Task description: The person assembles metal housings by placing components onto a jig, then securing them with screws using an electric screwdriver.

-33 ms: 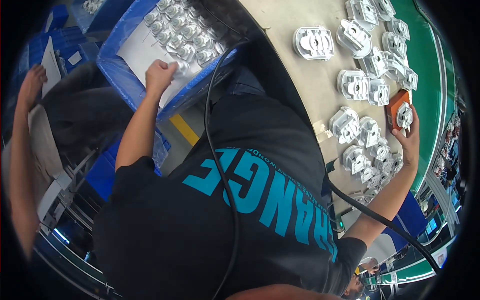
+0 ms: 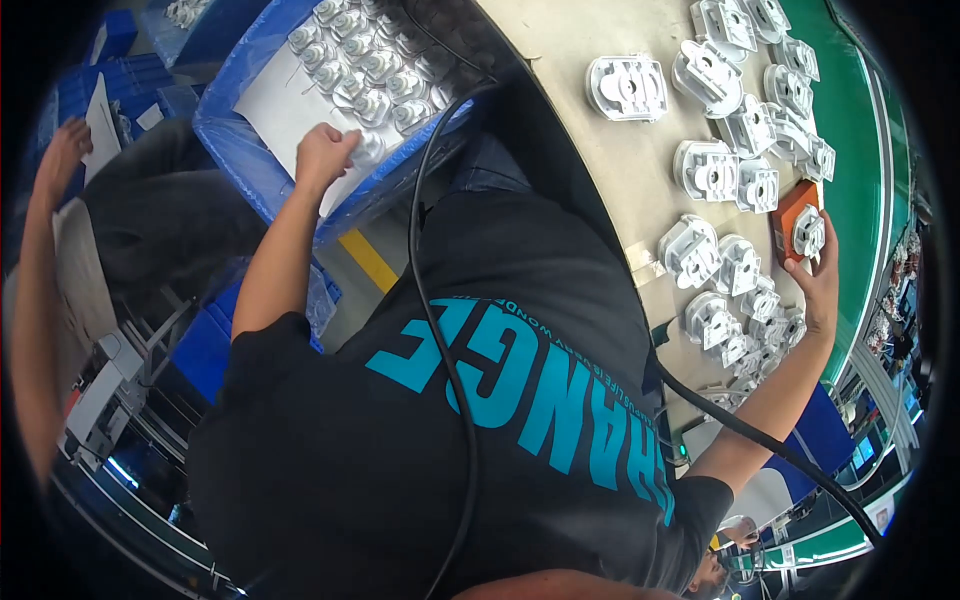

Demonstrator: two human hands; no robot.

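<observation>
My left hand (image 2: 326, 157) reaches over a blue plastic-lined bin (image 2: 213, 130). Its fingers pinch a small pale, cone-like plastic part (image 2: 368, 150), partly hidden by the hand. Beside it, rows of similar white parts (image 2: 380, 65) stand on a white sheet (image 2: 275, 100) in the bin. At the far side of the table on the right, my right hand (image 2: 822, 270) is closed around a white plastic housing (image 2: 808, 233). That housing rests against an orange block (image 2: 790, 212); whether the fingers also grip the block I cannot tell.
Many white oval housings (image 2: 627, 87) are spread over the beige tabletop (image 2: 600, 180). A green strip (image 2: 850, 150) runs past its far edge. A black cable (image 2: 440, 330) hangs down across my front, another (image 2: 760, 440) crosses below my right arm. Another person's arm (image 2: 40, 290) shows at far left.
My left hand has shifted slightly right and toward me, the pale part moving with it. My right hand stays put. The other person's arm at far left has moved a little.
</observation>
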